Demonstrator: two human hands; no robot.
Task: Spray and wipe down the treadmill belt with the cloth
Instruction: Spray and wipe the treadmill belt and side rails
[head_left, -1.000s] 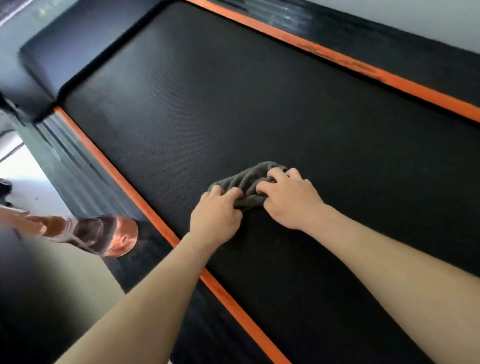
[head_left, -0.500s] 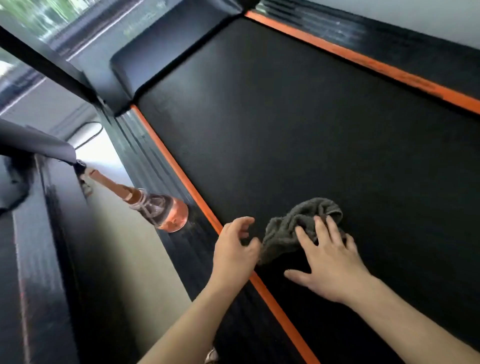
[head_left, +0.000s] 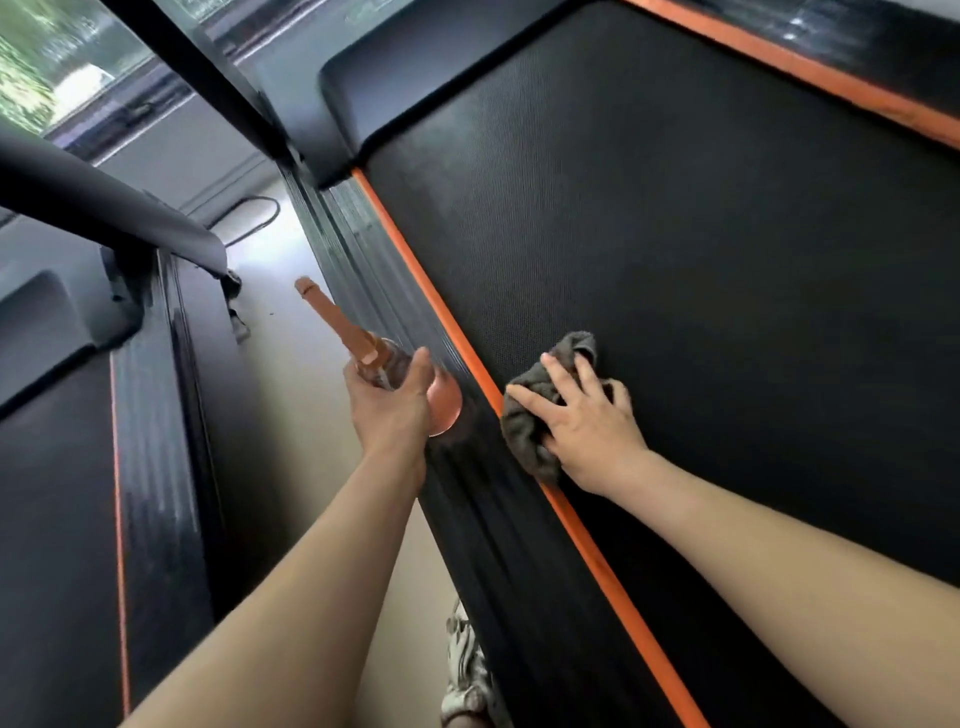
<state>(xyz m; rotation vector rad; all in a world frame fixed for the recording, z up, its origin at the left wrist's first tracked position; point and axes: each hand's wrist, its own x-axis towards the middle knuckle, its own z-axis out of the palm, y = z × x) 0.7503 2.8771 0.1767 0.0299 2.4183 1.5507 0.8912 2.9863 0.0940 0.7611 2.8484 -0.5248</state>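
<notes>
Black textured treadmill belt (head_left: 701, 260): the crumpled grey cloth (head_left: 522, 436) lies at its left edge, partly over the orange edge stripe (head_left: 431, 296). Right hand (head_left: 587, 431) presses the cloth down, fingers (head_left: 558, 371) straight and spread, with cloth showing beyond the fingertips. Judgement: a flat palm pins it for a wiping stroke.

Left of those fingers, across the stripe, over the ribbed black side rail (head_left: 498, 545): a clear spray bottle with orange pump and base (head_left: 363, 348), tilted. I cannot tell whether it rests there. Left hand (head_left: 389, 410) grips its body, fingers curled round it. Judgement: taken up for spraying.
</notes>
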